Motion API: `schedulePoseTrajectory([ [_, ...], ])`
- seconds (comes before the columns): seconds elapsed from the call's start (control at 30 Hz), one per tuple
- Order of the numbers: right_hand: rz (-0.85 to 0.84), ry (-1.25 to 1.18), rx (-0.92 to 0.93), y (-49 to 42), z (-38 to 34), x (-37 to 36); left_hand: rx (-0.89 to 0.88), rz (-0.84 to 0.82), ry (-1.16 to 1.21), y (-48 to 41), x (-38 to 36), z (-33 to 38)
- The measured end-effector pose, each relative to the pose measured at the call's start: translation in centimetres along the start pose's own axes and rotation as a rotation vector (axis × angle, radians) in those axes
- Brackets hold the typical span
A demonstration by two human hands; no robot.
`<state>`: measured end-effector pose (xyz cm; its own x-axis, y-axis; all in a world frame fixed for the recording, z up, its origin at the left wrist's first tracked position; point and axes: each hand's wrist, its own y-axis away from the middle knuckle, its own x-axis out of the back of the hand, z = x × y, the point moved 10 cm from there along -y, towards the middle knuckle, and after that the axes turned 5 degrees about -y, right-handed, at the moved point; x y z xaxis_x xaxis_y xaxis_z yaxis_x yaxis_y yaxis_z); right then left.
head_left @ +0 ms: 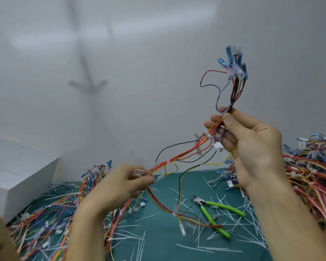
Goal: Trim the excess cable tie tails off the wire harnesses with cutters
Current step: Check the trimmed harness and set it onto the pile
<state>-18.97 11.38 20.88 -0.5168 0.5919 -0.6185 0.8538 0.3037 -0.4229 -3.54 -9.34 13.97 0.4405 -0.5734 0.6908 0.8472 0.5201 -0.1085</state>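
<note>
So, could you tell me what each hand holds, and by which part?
Both hold one wire harness: the right hand pinches the bundle below its blue-terminal end; the left hand grips it further down. Cutters lie unheld.

Your cutters (215, 213) have lime-green handles; your surface (158, 232) is teal, strewn with white tie tails (198, 248); your harness (186, 153) wires run red, yellow, black, orange.

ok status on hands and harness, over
Left hand pinches harness low end, right hand grips it high. Harness strung between them, above the mat. Cutters idle on mat, a red wire across one handle.
</note>
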Motion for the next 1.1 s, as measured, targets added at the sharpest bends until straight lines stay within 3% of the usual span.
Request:
schedulePoseTrajectory([
  [0.13, 0.012, -0.016, -0.005, -0.1, 0.2, 0.2, 0.022, 0.192, 0.289, 0.0, 2.0, -0.6],
  [0.43, -0.006, -0.143, -0.124, 0.1, 1.4, -0.4, -0.052, 0.49, 0.593, 1.2, 5.0, 0.5],
  [0.9, -0.031, -0.183, -0.154, 0.7, 1.3, -1.4, -0.118, 0.514, 0.79, 1.7, 5.1, 1.7],
  [1.1, -0.041, -0.167, -0.154, 0.6, 1.1, -1.2, -0.116, 0.518, 0.662, 1.4, 5.3, 1.1],
])
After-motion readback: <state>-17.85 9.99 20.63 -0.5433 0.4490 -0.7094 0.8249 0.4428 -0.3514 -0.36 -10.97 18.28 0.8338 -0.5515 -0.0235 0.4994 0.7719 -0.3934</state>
